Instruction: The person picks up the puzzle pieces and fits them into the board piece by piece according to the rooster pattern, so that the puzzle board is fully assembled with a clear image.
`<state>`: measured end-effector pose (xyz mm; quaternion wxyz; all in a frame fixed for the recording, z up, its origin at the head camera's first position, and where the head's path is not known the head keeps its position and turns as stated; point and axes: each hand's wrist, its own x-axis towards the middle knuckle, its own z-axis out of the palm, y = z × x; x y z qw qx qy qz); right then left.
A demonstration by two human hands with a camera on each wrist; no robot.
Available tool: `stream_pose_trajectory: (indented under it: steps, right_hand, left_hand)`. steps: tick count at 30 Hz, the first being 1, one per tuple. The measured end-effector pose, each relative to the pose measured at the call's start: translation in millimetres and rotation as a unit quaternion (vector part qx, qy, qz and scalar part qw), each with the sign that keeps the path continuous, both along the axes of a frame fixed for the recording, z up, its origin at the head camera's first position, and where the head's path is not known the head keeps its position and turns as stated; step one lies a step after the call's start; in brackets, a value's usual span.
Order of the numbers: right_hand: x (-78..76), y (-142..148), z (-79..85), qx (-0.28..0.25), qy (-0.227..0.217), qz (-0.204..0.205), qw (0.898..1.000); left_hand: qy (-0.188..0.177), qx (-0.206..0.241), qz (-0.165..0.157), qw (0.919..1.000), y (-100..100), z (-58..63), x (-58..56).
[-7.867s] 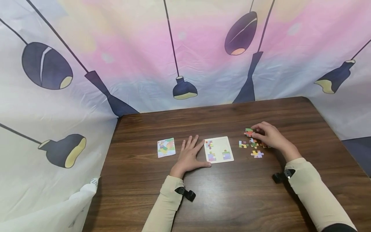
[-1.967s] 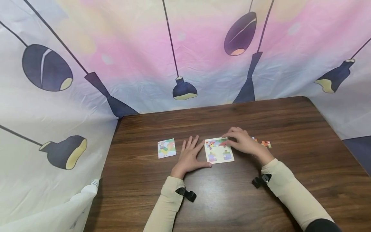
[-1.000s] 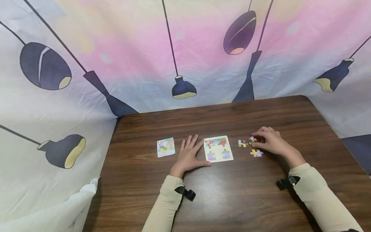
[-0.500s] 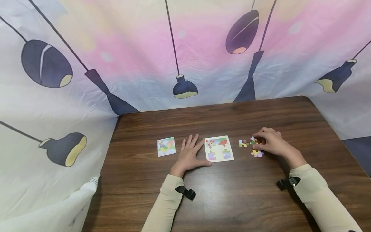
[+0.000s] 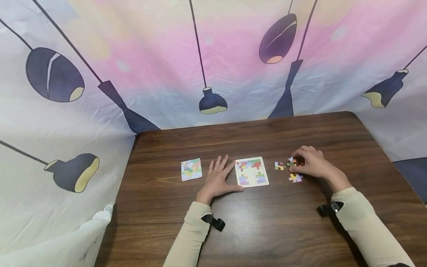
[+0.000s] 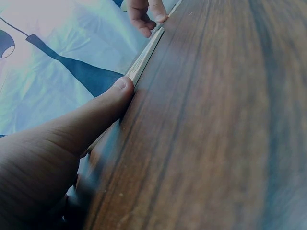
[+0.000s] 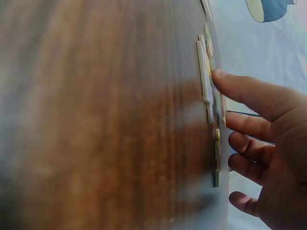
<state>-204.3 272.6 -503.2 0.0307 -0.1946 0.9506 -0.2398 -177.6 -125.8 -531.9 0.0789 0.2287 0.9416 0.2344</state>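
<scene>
My left hand (image 5: 217,180) lies flat with fingers spread, its thumb and index fingertip at the left edge of a pale puzzle tray (image 5: 252,174). In the left wrist view its thumb (image 6: 108,103) presses against the tray's side. Jigsaw pieces fill the tray's corners, among them a red and green piece (image 5: 256,163) at upper right; a bare cross shows between them. To the right, my right hand (image 5: 313,163) pinches a green, multicoloured puzzle piece (image 5: 291,161) between thumb and index finger, low over the table. In the right wrist view, the thumb (image 7: 235,86) meets the piece's edge.
A loose puzzle piece (image 5: 279,166) lies between tray and right hand; a yellow and purple piece (image 5: 295,178) lies just in front of that hand. Further pieces are partly hidden under it. A square picture card (image 5: 191,169) lies left of my left hand on the wooden table (image 5: 207,144).
The red and green piece went from my right hand into the tray's upper right corner. My right hand then returned to the loose pieces and shifted them slightly. The left hand stayed put.
</scene>
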Motion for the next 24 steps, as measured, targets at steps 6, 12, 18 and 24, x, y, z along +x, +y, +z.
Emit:
stream_pose_trajectory:
  steps: [6, 12, 18, 24]
  right_hand:
    - [-3.4, -21, 4.9, -0.018, 0.007, 0.019, 1.000]
    - [-2.2, -50, 7.5, -0.031, 0.012, 0.051, 0.998]
    - [0.0, -83, 11.5, -0.044, 0.023, 0.094, 0.994]
    - [0.3, -109, 9.9, -0.043, 0.028, 0.133, 0.990]
  left_hand:
    - [0.003, -0.004, 0.000, 1.0000, 0, -0.3, 0.0]
    - [0.003, -0.001, -0.002, 1.0000, 0, 0.4, 0.9]
    - [-0.001, 0.002, 0.001, 1.0000, 0, 0.8, 1.0]
    - [-0.001, 0.002, -0.001, 1.0000, 1, 1.6, 0.8]
